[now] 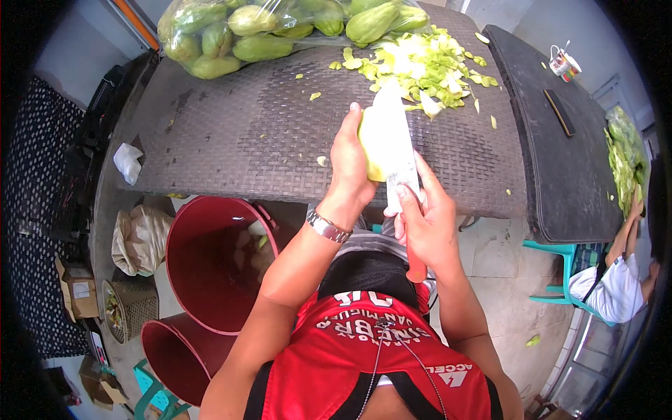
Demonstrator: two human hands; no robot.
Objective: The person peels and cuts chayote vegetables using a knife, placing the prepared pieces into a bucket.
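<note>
Head view: left hand was closed around a pale green peeled fruit, held up over the near edge of the dark woven counter. Right hand was wrapped tight on the orange handle of a broad knife, whose blade lay flat against the fruit's face. Fruit looked firm, wet and likely slippery where peeled; best cradled from behind with the fingers clear of the edge. Peelings lay heaped further back on the counter, next to a clear bag of whole green fruit. A red bucket stood below to the left. Another person's arm showed at far right.
</note>
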